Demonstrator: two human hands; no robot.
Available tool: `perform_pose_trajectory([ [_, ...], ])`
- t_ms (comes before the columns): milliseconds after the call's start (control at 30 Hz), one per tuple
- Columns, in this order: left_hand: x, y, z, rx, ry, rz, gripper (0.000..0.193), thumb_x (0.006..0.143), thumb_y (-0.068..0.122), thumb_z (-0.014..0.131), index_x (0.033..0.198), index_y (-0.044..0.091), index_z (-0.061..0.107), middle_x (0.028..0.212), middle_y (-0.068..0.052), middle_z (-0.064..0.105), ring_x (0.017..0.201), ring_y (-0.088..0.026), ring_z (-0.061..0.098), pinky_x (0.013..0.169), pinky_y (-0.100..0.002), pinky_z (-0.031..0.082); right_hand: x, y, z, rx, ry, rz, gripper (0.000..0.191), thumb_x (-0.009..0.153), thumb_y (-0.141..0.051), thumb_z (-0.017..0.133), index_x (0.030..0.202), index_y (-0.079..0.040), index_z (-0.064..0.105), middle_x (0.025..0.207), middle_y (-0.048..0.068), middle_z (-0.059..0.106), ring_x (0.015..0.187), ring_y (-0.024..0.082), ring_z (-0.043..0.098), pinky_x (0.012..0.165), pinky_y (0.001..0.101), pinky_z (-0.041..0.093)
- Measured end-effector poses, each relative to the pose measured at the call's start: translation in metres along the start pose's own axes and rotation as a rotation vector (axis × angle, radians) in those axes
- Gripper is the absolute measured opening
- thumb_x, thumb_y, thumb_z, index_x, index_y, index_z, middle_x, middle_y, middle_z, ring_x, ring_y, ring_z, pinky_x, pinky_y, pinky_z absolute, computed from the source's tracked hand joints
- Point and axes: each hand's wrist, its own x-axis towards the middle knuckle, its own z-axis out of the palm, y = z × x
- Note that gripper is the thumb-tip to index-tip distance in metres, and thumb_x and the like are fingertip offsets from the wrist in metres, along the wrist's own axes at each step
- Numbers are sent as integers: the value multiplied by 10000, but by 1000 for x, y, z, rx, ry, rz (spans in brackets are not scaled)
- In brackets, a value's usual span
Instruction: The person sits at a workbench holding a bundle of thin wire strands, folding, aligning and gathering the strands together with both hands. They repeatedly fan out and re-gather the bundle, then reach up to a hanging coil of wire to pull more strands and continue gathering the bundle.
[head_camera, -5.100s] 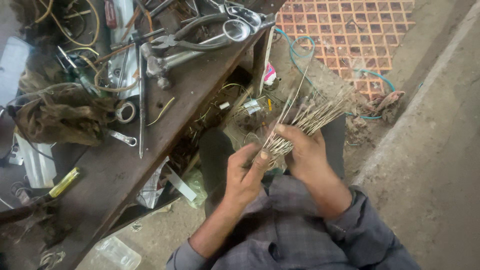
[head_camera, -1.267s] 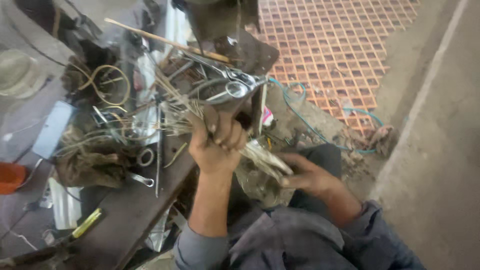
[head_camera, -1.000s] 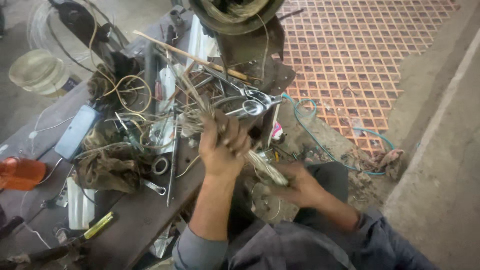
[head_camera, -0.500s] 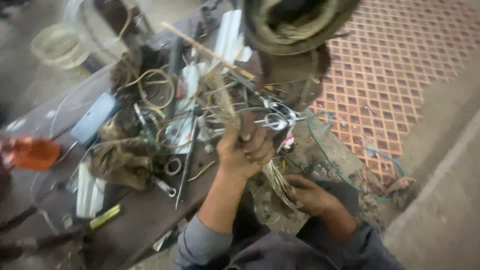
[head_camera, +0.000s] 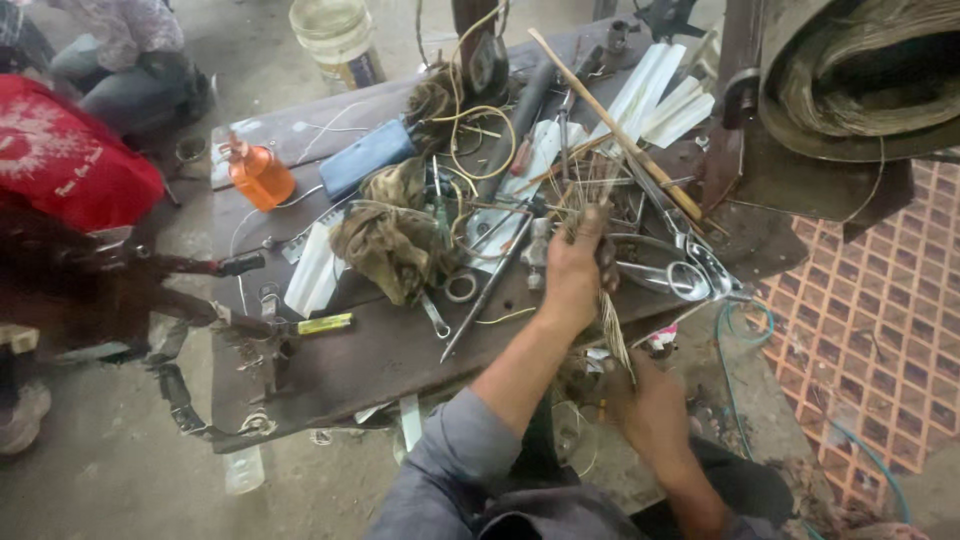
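Counter (head_camera: 330, 370): dark metal top, runs across most of the view, cluttered w/ tools and scrap. Upper right, a big round drum (head_camera: 860, 80) w/ coiled wire inside overhangs the counter edge. Far left, another person in a red shirt (head_camera: 70, 170), partly cut off by the frame. Top centre on the floor, a pale bucket (head_camera: 335, 35).

On the counter, mid: crumpled brown rag (head_camera: 385, 245) next to a blue flat case (head_camera: 368, 160). White plastic strips (head_camera: 655, 95) fan out near the top right; a long wooden stick (head_camera: 615, 125) lies diagonal over them. Orange spray bottle (head_camera: 258, 172) stands upright toward the left. Steel scissors (head_camera: 675, 270) lie just right of the raised hand. Small wrench (head_camera: 435, 315) and a yellow marker (head_camera: 322, 323) near the front edge.

Left hand (head_camera: 572, 275): raised over the counter, grip closed tight around a bundle of thin wires (head_camera: 610, 320), upper ends sticking up above the fist, the rest trailing down off the counter edge. Right hand (head_camera: 650, 410): lower, below counter level, at the bottom end of the same bundle; fingers curled at it but blurred, so can't tell if its grip is really closed on the strands. Bundle runs approx. vertical between the two hands, in front of the counter edge.
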Motion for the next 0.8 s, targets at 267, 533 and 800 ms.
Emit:
perform_pose_trajectory([
  [267,-17,50,1,-305,-363,-73,251,1007,414,620,1065,171,595,676,60,399,519,-59,364,406,-214,264,-1,7,-28,592,-214,126,465,886,-327,670,1221,-6,706,1150,105,736,1088,182,640,948,340,471],
  [533,9,31,4,118,-85,162,321,1068,423,576,991,112,598,643,50,454,474,-71,380,393,-253,273,-16,-25,-17,-308,250,-421,344,772,-296,757,1048,-91,750,811,179,725,759,398,686,658,480,505],
  [800,51,40,-22,50,-105,82,448,981,481,626,1230,133,489,862,32,572,685,-102,568,583,-292,488,-4,-61,-33,247,111,-202,334,899,-328,719,1063,-39,744,840,96,764,770,181,688,688,344,526],
])
